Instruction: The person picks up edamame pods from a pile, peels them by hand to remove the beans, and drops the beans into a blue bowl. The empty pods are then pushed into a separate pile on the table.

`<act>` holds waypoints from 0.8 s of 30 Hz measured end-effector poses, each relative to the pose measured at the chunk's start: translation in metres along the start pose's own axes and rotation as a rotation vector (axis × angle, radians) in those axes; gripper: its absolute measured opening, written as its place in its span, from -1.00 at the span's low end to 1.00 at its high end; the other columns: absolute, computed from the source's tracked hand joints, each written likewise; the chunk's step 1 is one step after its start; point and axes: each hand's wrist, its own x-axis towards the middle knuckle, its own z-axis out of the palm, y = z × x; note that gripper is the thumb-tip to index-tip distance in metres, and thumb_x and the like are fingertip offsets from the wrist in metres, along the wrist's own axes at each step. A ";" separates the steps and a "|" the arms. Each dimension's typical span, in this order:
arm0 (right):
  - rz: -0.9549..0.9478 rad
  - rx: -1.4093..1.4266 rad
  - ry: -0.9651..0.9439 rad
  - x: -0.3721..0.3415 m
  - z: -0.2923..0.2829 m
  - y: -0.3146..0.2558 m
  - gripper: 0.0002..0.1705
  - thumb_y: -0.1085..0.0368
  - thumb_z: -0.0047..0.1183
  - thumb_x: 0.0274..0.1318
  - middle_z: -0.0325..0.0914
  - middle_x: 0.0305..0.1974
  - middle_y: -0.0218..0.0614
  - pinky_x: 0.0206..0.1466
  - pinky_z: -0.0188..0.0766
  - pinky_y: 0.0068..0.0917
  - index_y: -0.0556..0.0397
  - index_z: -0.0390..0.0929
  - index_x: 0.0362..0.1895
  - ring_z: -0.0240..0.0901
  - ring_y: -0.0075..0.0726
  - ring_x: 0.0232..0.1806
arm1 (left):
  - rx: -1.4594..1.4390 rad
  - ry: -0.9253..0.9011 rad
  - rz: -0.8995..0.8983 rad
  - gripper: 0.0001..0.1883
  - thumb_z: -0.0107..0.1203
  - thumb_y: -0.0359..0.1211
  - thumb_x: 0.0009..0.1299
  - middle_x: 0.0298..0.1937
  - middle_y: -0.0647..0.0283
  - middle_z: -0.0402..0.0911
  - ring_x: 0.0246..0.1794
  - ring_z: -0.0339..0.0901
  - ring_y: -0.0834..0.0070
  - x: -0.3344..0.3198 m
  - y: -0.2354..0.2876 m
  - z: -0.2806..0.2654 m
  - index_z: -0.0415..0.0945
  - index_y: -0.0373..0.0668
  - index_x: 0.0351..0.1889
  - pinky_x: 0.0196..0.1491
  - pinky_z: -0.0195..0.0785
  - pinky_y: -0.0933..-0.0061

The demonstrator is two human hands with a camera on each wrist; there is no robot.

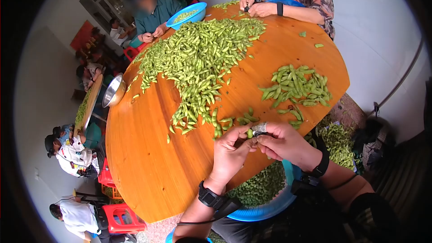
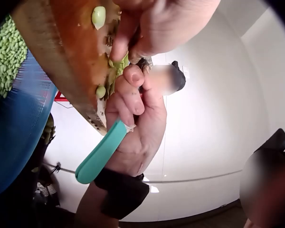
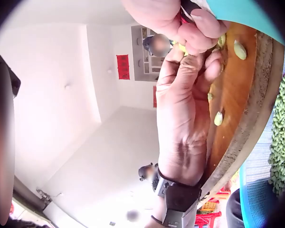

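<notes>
By the table's [image 1: 144, 162] near edge my left hand [image 1: 230, 153] pinches a pod [image 1: 249, 133]; my right hand [image 1: 290, 146] grips a teal handle [image 2: 102, 152], clear only in wrist views. Open wood spans the table's left.

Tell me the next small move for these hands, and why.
Probably squeeze the soybean pod to free any bean inside: the left hand pinches it, the right hand holds a teal-handled tool alongside, and the blue basin below holds shelled beans.
</notes>
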 end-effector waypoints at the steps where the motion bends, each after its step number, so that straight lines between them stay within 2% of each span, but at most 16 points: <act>1: -0.005 -0.004 0.002 0.000 -0.001 -0.002 -0.84 0.40 -0.14 0.31 0.38 -0.54 -0.51 -0.65 0.09 -0.68 0.16 0.49 -0.19 0.21 -0.73 -0.66 | -0.053 -0.031 -0.029 -0.70 0.14 -0.60 0.34 -0.21 0.25 0.65 -0.26 0.62 0.59 0.001 0.000 -0.001 0.52 -0.25 0.04 -0.23 0.56 0.58; 2: -0.001 -0.002 -0.012 0.000 -0.002 -0.003 -0.84 0.39 -0.14 0.32 0.37 -0.54 -0.52 -0.65 0.08 -0.69 0.15 0.50 -0.18 0.20 -0.73 -0.66 | -0.056 -0.035 -0.025 -0.70 0.14 -0.60 0.34 -0.21 0.25 0.65 -0.26 0.62 0.59 0.002 0.000 -0.002 0.52 -0.25 0.04 -0.23 0.56 0.58; 4: 0.002 0.001 -0.023 -0.001 -0.005 -0.003 -0.83 0.38 -0.15 0.32 0.36 -0.55 -0.52 -0.65 0.07 -0.69 0.15 0.50 -0.17 0.19 -0.74 -0.66 | -0.196 -0.075 -0.081 -0.65 0.10 -0.62 0.36 -0.16 0.19 0.64 -0.27 0.66 0.46 0.003 0.000 -0.005 0.47 -0.23 0.11 -0.22 0.60 0.54; 7: 0.002 0.047 -0.089 0.000 -0.012 -0.004 -0.82 0.33 -0.11 0.33 0.36 -0.54 -0.54 -0.61 0.04 -0.72 0.12 0.51 -0.11 0.11 -0.75 -0.68 | -0.312 -0.135 -0.128 -0.67 0.08 -0.56 0.40 -0.16 0.16 0.64 -0.30 0.67 0.43 0.006 0.006 -0.008 0.46 -0.22 0.13 -0.24 0.59 0.55; 11: 0.092 0.159 -0.130 0.002 -0.021 -0.015 -0.84 0.35 -0.08 0.29 0.36 -0.56 -0.52 -0.66 0.02 -0.70 0.14 0.52 -0.19 0.16 -0.72 -0.68 | -0.440 -0.177 -0.219 -0.65 0.05 -0.51 0.43 -0.15 0.14 0.64 -0.33 0.66 0.43 0.008 0.010 -0.015 0.42 -0.22 0.18 -0.28 0.57 0.57; 13: 0.126 0.187 -0.145 0.004 -0.023 -0.015 -0.85 0.35 -0.07 0.28 0.36 -0.56 -0.52 -0.66 0.02 -0.70 0.14 0.52 -0.20 0.16 -0.72 -0.69 | -0.476 -0.251 -0.290 -0.60 0.00 -0.50 0.46 -0.11 0.16 0.63 -0.32 0.65 0.45 0.009 0.014 -0.017 0.34 -0.18 0.27 -0.25 0.55 0.55; 15: 0.035 0.042 -0.074 0.002 -0.023 -0.011 -0.85 0.36 -0.08 0.27 0.37 -0.56 -0.51 -0.67 0.02 -0.69 0.14 0.52 -0.20 0.18 -0.72 -0.69 | -0.426 -0.267 -0.272 -0.59 -0.05 -0.49 0.49 -0.12 0.17 0.62 -0.33 0.64 0.45 0.010 0.015 -0.012 0.28 -0.19 0.30 -0.30 0.53 0.57; 17: -0.040 -0.024 -0.062 0.000 -0.019 -0.008 -0.83 0.37 -0.10 0.28 0.38 -0.59 -0.52 -0.66 0.10 -0.69 0.11 0.53 -0.16 0.23 -0.74 -0.68 | -0.174 -0.214 -0.150 -0.59 -0.07 -0.48 0.51 -0.14 0.19 0.61 -0.35 0.63 0.46 0.007 0.013 -0.006 0.24 -0.21 0.31 -0.35 0.49 0.58; 19: -0.139 -0.182 0.029 0.003 -0.010 0.004 -0.82 0.35 -0.11 0.30 0.39 -0.59 -0.55 -0.64 0.15 -0.69 0.07 0.53 -0.13 0.25 -0.73 -0.67 | -0.012 -0.184 -0.051 -0.62 -0.17 -0.55 0.49 -0.22 0.26 0.57 -0.41 0.54 0.56 0.003 0.000 -0.003 0.25 -0.24 0.27 -0.37 0.42 0.61; 21: -0.099 -0.160 0.032 0.002 -0.006 0.006 -0.81 0.32 -0.11 0.32 0.39 -0.60 -0.56 -0.61 0.19 -0.69 0.07 0.53 -0.12 0.27 -0.72 -0.66 | 0.200 -0.170 -0.016 -0.58 -0.19 -0.58 0.44 -0.21 0.28 0.55 -0.40 0.50 0.59 0.000 -0.005 -0.005 0.25 -0.27 0.27 -0.36 0.40 0.59; 24: -0.100 -0.150 0.015 0.006 -0.008 0.011 -0.81 0.32 -0.11 0.32 0.39 -0.58 -0.54 -0.61 0.21 -0.68 0.09 0.53 -0.11 0.27 -0.72 -0.65 | 0.187 -0.147 -0.045 -0.57 -0.18 -0.57 0.40 -0.24 0.32 0.54 -0.41 0.48 0.60 0.001 -0.004 -0.005 0.27 -0.27 0.26 -0.36 0.38 0.58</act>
